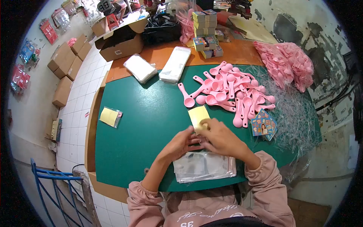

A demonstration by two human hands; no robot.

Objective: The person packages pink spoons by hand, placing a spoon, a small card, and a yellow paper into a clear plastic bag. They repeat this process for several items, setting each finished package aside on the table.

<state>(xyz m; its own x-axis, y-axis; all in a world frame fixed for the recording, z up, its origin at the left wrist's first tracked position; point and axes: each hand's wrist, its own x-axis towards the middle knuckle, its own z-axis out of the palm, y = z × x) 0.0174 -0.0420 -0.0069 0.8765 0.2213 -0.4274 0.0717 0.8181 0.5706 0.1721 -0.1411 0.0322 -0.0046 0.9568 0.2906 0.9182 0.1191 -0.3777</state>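
Single head-worn camera, wide fisheye view, facing forward and down over the green table (143,125), close above the left hand (184,143) and right hand (221,139)

Bright, even light covers the green mat (143,125) — shadows on it are faint. The yellow card (198,114) at its middle looks sharp; clear bags (204,168) at its near edge glare. Beyond the mat lines bow — corners go black.

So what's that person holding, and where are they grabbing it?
A yellow card, pinched at its lower end between the left hand and the right hand.
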